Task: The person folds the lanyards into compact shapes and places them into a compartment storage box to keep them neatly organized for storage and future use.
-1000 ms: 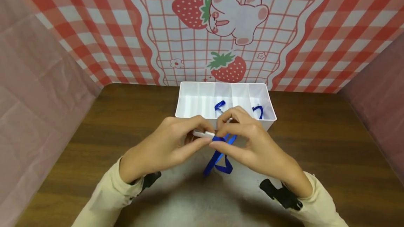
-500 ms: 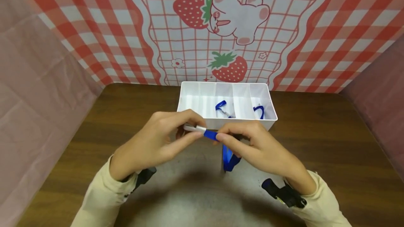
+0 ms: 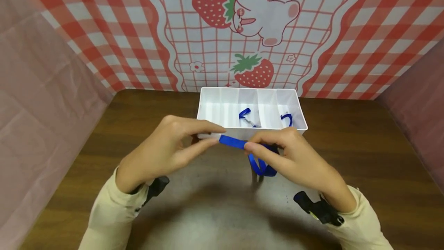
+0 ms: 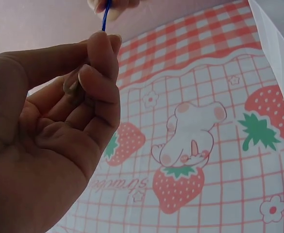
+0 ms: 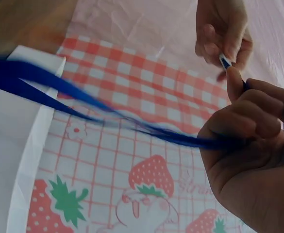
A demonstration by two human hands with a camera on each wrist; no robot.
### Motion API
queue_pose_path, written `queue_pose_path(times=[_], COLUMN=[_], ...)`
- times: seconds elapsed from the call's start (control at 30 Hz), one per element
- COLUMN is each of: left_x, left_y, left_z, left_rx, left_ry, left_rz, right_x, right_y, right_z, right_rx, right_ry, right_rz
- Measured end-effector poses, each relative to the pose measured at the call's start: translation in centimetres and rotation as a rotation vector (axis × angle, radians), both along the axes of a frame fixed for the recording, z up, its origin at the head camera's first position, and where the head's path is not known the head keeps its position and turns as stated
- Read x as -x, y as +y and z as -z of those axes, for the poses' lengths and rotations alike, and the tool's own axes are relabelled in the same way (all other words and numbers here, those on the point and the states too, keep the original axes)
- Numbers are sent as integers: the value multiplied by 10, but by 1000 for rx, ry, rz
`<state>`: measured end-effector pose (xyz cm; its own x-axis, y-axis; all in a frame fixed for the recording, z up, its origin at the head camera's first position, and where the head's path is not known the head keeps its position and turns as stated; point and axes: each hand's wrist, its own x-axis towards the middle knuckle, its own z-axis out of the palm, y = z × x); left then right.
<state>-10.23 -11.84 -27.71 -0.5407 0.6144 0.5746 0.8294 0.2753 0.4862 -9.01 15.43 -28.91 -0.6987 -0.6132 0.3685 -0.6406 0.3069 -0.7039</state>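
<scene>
Blue ribbon (image 5: 180, 138) blurred, white piece (image 3: 209, 136) half-hidden

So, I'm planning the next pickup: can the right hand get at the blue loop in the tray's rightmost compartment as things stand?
Probably not just now: the right hand pinches a blue strap, though the white tray is open above the blue loop.

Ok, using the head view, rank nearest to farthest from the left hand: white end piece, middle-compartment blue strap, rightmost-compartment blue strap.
1. White end piece, in left hand.
2. Middle-compartment blue strap, ahead and right.
3. Rightmost-compartment blue strap, farther right.
</scene>
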Motion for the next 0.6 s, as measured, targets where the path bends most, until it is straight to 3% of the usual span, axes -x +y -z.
queue_pose_path(times=[0.33,0.47,0.6], left_x=[1,2,6], left_y=[-4,-9,-9], left_z=[-3,-6,-2], left_rx=[41,45,49], left_ry=[10,25,-6], left_rz=[-7,-34,-30], right_x=[-2,-4,-5], right_y=[22,33,45], right_z=[-13,-12,-6], right_rx=[-12,-21,-48], right_ry=[41,30,18], right_rz=[23,62,98])
